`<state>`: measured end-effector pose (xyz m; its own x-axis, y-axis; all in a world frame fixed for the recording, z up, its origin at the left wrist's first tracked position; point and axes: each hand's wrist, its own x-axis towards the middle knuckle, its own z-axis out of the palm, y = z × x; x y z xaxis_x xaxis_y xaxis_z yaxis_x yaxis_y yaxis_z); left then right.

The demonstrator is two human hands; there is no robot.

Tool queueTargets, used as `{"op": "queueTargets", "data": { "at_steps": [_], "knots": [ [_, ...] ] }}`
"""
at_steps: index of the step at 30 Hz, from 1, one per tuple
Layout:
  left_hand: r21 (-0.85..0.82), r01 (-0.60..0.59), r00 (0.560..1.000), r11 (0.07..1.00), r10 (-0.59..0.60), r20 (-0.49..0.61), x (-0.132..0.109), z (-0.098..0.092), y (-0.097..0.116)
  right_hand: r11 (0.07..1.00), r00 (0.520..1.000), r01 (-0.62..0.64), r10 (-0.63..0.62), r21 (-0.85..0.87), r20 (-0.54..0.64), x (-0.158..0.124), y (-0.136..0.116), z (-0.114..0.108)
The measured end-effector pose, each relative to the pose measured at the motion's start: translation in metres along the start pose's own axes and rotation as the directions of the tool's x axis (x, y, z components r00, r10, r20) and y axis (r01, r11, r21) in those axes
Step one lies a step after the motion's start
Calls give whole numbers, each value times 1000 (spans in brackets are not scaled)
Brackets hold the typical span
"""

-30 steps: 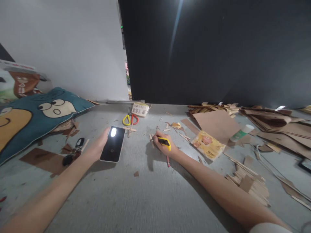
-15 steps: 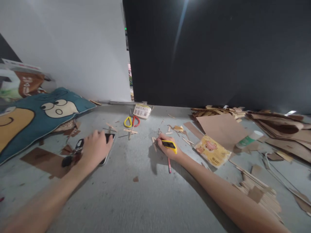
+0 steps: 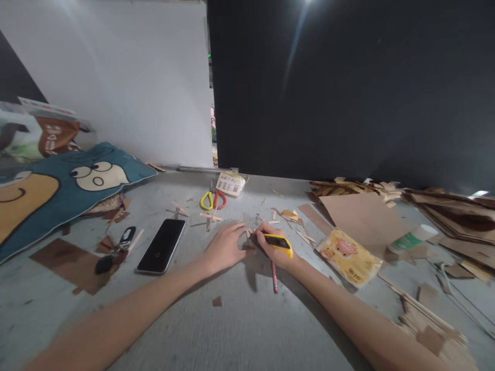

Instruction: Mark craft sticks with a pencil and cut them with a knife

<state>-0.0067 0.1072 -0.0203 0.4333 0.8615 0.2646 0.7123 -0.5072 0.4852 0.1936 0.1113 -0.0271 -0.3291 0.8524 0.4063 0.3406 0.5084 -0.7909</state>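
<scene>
My right hand (image 3: 274,248) is closed around a yellow and black utility knife (image 3: 279,241) and rests on the grey floor, with a red pencil (image 3: 274,276) lying just beneath the wrist. My left hand (image 3: 225,246) sits beside it, fingertips pinched on small wooden sticks (image 3: 247,233) right in front of the knife. A black phone (image 3: 161,252) lies flat on the floor to the left, apart from both hands, its screen dark.
Keys with a fob (image 3: 116,249) lie beside the phone. Yellow and red scissors (image 3: 211,200) and a small packet (image 3: 230,183) are farther back. A yellow snack packet (image 3: 348,255), a glue bottle (image 3: 410,239), cardboard sheets (image 3: 361,216), stick piles (image 3: 433,329) fill the right. A blue cushion (image 3: 58,190) lies left.
My left hand laid the phone on the floor, let go and moved right to the sticks by my right hand. The phone's light went out. The view shifted slightly left.
</scene>
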Motion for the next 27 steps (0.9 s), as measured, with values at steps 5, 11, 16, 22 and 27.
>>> {"op": "queueTargets", "data": {
  "at_steps": [5,11,16,22,27],
  "knots": [
    [22,-10,999,1000,11,-52,-5,4,0,1000,999,-27,28,14,-25,0,1,0],
    [22,-25,999,999,26,-47,-5,5,-1,963,982,-189,187,193,25,2,-3,-1],
    [42,-20,999,999,21,-31,-5,6,-2,907,949,-313,312,283,47,5,-1,-1],
    [22,-10,1000,1000,11,-29,-5,3,0,851,926,-354,376,387,20,7,1,-2],
    [4,-3,999,1000,3,-39,-6,4,0,933,961,-239,267,268,-71,0,-2,-5]
  ]
}}
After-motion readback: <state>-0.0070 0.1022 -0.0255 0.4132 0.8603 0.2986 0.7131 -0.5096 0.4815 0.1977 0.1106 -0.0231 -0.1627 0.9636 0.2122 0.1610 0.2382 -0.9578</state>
